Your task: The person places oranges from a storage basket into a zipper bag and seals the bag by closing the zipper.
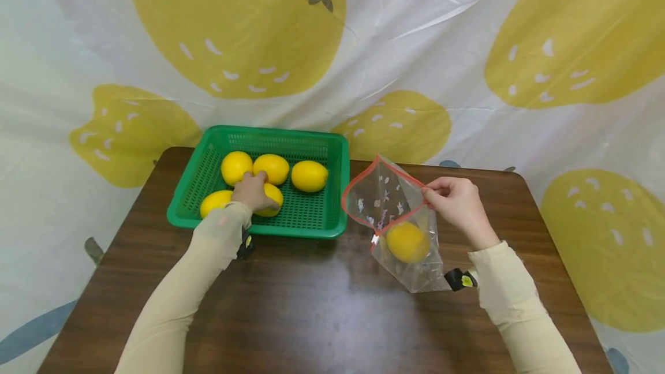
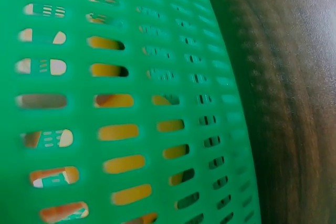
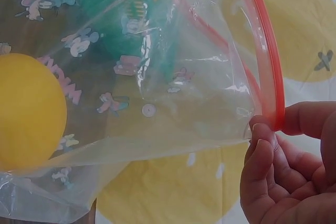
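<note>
By the far edge of the desk (image 1: 322, 305), our left hand (image 1: 251, 191) clasps a lemon (image 1: 275, 193); our right hand (image 1: 457, 206), pinching the bag (image 1: 387, 192), should hold it gaping

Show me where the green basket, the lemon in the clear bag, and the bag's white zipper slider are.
Green basket (image 1: 291, 232), head view: on its near rim.
Bagged lemon (image 1: 407, 242), head view: on the middle of its side.
White zipper slider (image 1: 375, 239), head view: on its body.

Lemon (image 1: 407, 242) inside clear bag (image 1: 413, 277)
</note>
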`<state>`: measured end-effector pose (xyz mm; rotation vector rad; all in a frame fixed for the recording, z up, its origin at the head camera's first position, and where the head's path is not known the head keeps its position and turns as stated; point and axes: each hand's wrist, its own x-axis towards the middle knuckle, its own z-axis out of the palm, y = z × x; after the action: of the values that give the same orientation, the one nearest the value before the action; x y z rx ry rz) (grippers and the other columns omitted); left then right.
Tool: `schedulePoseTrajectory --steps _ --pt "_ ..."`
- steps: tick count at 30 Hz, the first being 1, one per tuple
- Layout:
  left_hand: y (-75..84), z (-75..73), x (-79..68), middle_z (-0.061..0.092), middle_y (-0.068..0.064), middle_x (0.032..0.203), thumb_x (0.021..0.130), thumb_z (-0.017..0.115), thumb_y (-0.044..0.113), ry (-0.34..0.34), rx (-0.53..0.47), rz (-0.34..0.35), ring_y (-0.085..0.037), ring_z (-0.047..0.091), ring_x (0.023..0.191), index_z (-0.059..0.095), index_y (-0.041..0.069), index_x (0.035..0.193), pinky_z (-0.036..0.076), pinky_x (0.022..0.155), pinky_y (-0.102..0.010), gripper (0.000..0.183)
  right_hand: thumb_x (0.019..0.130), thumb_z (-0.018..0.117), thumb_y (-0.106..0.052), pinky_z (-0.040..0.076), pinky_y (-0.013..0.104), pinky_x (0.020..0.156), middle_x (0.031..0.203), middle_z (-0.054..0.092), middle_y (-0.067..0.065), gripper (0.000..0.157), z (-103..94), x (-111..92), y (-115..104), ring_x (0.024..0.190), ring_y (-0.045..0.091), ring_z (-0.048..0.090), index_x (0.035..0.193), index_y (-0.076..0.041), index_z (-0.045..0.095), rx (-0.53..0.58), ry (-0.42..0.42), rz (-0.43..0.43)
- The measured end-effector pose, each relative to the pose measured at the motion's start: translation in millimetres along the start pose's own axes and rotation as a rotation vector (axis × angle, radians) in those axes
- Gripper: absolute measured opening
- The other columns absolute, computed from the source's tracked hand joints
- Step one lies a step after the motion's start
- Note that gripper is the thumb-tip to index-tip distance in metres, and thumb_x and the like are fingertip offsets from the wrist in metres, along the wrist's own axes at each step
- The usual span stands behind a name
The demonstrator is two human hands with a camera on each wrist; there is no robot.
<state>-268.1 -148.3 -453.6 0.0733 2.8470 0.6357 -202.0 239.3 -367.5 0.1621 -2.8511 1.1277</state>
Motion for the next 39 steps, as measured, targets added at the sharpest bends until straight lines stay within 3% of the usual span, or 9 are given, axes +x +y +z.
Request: schedulePoseTrajectory --steps 9,16,29,35,39 --pt "-2.1 0.4 -3.1 0.048 -0.023 0.116 0.071 0.074 0.031 -0.011 -0.052 0.038 -0.040 0.047 0.099 0.044 0.005 0.125 0.042 0.081 -0.050 0.067 0.085 0.060 -0.017 0.045 0.023 0.050 0.065 0.065 0.005 0.020 1.3 0.6 0.3 0.054 0.007 0.056 0.084 0.001 0.069 -0.012 0.002 -0.002" --pt "-4.1 4.0 -4.7 0.042 -0.023 0.127 0.071 0.074 0.033 -0.033 -0.073 0.056 -0.040 0.043 0.110 0.045 0.006 0.131 0.039 0.088 -0.051 0.073 0.085 0.060 -0.016 0.045 0.023 0.050 0.065 0.065 0.006 0.020 1.0 0.1 0.7 0.054 0.008 0.056 0.084 0.002 0.069 -0.006 0.000 0.002" --pt "-4.7 7.1 -9.1 0.047 -0.020 0.123 0.070 0.075 0.038 -0.065 -0.140 0.103 -0.033 0.047 0.105 0.046 0.007 0.128 0.041 0.086 -0.046 0.072 0.085 0.059 -0.016 0.046 0.023 0.050 0.067 0.066 0.006 0.020 1.7 0.2 -0.5 0.056 0.011 0.059 0.085 0.001 0.069 -0.009 -0.009 0.001" --pt "-5.1 7.9 -8.2 0.050 -0.017 0.121 0.068 0.076 0.037 -0.042 -0.137 0.133 -0.032 0.048 0.104 0.045 0.006 0.128 0.041 0.086 -0.046 0.074 0.085 0.058 -0.016 0.048 0.024 0.052 0.070 0.067 0.008 0.020 4.1 0.8 -0.4 0.057 0.012 0.061 0.086 0.001 0.069 0.001 -0.021 0.004" --pt "-3.4 5.0 -7.8 0.050 -0.016 0.124 0.067 0.077 0.039 -0.002 -0.198 0.162 -0.033 0.048 0.107 0.045 0.007 0.128 0.041 0.087 -0.047 0.076 0.085 0.059 -0.016 0.048 0.023 0.052 0.070 0.068 0.008 0.020 4.0 0.3 -0.8 0.056 0.008 0.060 0.086 0.001 0.069 -0.003 -0.021 -0.001"
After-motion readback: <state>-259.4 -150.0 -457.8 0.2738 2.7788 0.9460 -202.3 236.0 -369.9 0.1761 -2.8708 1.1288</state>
